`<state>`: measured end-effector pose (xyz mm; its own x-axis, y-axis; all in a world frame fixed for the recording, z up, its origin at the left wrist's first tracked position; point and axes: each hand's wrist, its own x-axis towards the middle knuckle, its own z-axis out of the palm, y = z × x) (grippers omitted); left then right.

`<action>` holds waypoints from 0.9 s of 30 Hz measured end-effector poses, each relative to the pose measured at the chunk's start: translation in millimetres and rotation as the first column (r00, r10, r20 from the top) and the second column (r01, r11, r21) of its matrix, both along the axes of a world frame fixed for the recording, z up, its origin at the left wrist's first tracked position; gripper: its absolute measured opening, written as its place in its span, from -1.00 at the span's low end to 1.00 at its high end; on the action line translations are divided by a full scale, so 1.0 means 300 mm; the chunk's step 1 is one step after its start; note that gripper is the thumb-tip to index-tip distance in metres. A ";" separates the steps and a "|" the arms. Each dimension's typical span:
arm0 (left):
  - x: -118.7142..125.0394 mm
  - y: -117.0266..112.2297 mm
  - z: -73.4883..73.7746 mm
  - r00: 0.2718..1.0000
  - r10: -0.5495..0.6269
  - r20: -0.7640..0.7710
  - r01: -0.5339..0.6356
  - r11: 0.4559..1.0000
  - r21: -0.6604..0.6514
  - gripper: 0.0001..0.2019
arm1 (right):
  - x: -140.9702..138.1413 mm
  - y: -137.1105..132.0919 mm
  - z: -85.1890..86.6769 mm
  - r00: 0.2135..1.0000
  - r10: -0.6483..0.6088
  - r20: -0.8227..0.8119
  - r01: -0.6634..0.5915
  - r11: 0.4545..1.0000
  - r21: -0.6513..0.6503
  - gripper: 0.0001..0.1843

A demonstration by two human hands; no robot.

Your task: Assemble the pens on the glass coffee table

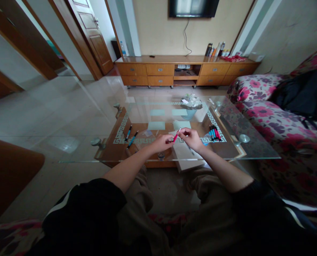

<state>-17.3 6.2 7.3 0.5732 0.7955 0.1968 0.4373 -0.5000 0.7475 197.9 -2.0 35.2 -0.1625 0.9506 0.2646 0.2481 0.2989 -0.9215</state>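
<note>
Both my hands meet over the middle of a glass coffee table (75,149) and pinch one red pen (176,136) between them. My left hand (162,142) closes on its lower end and my right hand (191,137) on its upper end. Under my right hand lies a white box or pad (185,156). Two blue-and-black pens (130,136) lie on the glass to the left. A bunch of several red, blue and black pens (214,133) lies to the right.
A small basket of crumpled white paper (190,105) stands at the table's far side. A floral sofa (267,106) with a dark garment runs along the right. A wooden TV cabinet (186,69) lines the far wall, and a dark wooden piece (11,170) is at the left.
</note>
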 end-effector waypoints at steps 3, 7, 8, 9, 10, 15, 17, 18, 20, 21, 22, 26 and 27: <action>-0.001 0.005 -0.007 1.000 0.012 0.006 -0.011 1.000 -0.007 -0.74 | 0.002 0.004 -0.011 1.000 0.011 0.012 -0.010 1.000 -0.007 -0.54; -0.004 0.010 -0.010 1.000 0.019 0.016 -0.019 1.000 -0.012 -0.75 | 0.000 0.009 -0.028 0.999 0.030 0.023 -0.030 1.000 0.008 -0.55; -0.004 0.010 -0.010 1.000 0.019 0.020 -0.018 1.000 -0.011 -0.75 | 0.000 0.010 -0.029 0.999 0.033 0.022 -0.034 0.999 0.011 -0.55; -0.005 0.010 -0.009 1.000 0.016 0.023 -0.016 1.000 -0.012 -0.75 | 0.000 0.011 -0.027 0.999 0.036 0.020 -0.036 0.999 0.010 -0.55; -0.005 0.010 -0.009 0.999 0.015 0.029 -0.015 1.000 -0.016 -0.75 | 0.003 0.013 -0.023 0.999 0.032 0.015 -0.032 0.999 0.006 -0.53; -0.010 0.007 -0.009 0.996 0.012 0.089 -0.009 0.999 -0.037 -0.77 | 0.054 0.040 0.010 0.986 -0.147 -0.080 0.148 0.989 0.010 -0.48; -0.012 0.007 -0.011 0.994 0.012 0.104 -0.008 0.999 -0.033 -0.79 | 0.092 0.059 0.010 0.962 -0.253 -0.106 0.258 0.965 0.036 -0.48; -0.013 0.008 -0.013 0.994 0.013 0.107 -0.010 0.999 -0.031 -0.79 | 0.114 0.069 0.006 0.949 -0.296 -0.103 0.303 0.952 0.052 -0.49; -0.015 0.010 -0.015 0.994 0.018 0.108 -0.015 0.999 -0.032 -0.80 | 0.157 0.087 -0.007 0.924 -0.377 -0.067 0.382 0.917 0.111 -0.55; -0.015 0.011 -0.017 0.994 0.020 0.108 -0.017 0.999 -0.032 -0.80 | 0.178 0.094 -0.014 0.907 -0.418 -0.043 0.420 0.896 0.143 -0.58; -0.016 0.012 -0.018 0.994 0.022 0.107 -0.019 0.999 -0.032 -0.80 | 0.197 0.100 -0.020 0.889 -0.457 -0.021 0.453 0.874 0.176 -0.61; -0.016 0.014 -0.017 0.995 0.024 0.097 -0.022 1.000 -0.021 -0.78 | 0.253 0.107 -0.033 0.852 -0.514 0.105 0.474 0.840 0.264 -0.68; -0.016 0.014 -0.016 0.995 0.024 0.092 -0.022 1.000 -0.021 -0.78 | 0.262 0.107 -0.036 0.843 -0.516 0.154 0.466 0.842 0.270 -0.69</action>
<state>-22.1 10.5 2.6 0.5348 0.8124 0.2323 0.3770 -0.4754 0.7949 276.4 30.1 24.5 0.2350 0.8435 0.4831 0.5967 0.2672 -0.7567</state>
